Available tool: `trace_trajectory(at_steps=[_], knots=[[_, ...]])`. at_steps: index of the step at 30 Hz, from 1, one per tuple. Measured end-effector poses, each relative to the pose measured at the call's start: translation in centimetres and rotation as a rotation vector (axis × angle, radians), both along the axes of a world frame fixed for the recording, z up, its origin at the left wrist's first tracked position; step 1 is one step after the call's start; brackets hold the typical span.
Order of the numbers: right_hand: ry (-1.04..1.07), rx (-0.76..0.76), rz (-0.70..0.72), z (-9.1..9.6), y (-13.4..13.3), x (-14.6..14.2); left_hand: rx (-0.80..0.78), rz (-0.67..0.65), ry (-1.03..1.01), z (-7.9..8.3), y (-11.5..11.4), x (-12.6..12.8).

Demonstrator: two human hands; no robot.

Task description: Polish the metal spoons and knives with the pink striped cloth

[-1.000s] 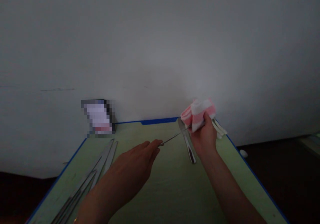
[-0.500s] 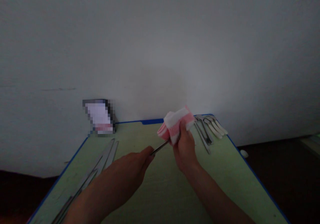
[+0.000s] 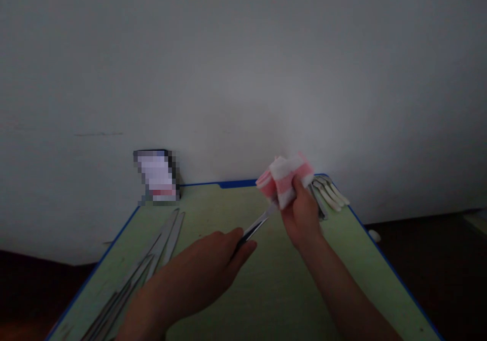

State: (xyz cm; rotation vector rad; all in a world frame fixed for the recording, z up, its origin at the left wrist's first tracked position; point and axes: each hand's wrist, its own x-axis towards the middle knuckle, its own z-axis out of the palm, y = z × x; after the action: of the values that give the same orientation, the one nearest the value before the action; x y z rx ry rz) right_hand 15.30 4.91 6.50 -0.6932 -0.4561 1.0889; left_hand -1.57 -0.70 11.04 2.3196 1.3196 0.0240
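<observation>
My left hand is closed round the handle end of a slim metal utensil that slants up to the right above the green table. My right hand grips a pink-and-white striped cloth wrapped over the utensil's far end, which is hidden inside the cloth. Both hands hover over the middle of the table.
Several long metal utensils lie in a row along the table's left side. More cutlery with pale handles lies at the far right corner. A small blurred box stands at the back left against the white wall. The table has a blue edge.
My right hand with the cloth slid left along the utensil, then back right toward its tip. The left hand kept its hold on the handle and shifted slightly.
</observation>
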Motion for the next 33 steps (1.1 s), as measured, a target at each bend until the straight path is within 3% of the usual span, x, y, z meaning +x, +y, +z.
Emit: trace_trajectory(at_steps=[5, 11, 18, 28, 33], knots=[[0.035, 0.043, 0.021, 1.0, -0.2, 1.0, -0.052, -0.030, -0.012, -0.1, -0.3, 0.2], [0.090, -0.125, 0.112, 0.7, -0.4, 0.8, -0.050, 0.022, -0.025, -0.1, -0.1, 0.0], [0.374, -0.088, 0.529, 2.0, -0.8, 1.4, -0.025, 0.081, -0.047, 0.6, 0.4, -0.3], [0.302, -0.069, 0.369, 0.9, 0.2, 1.8, 0.067, 0.131, -0.111, 0.3, 1.2, -0.8], [0.236, 0.020, 0.398, 1.2, 0.0, 1.9, 0.023, 0.102, -0.085, 0.4, 1.1, -0.5]])
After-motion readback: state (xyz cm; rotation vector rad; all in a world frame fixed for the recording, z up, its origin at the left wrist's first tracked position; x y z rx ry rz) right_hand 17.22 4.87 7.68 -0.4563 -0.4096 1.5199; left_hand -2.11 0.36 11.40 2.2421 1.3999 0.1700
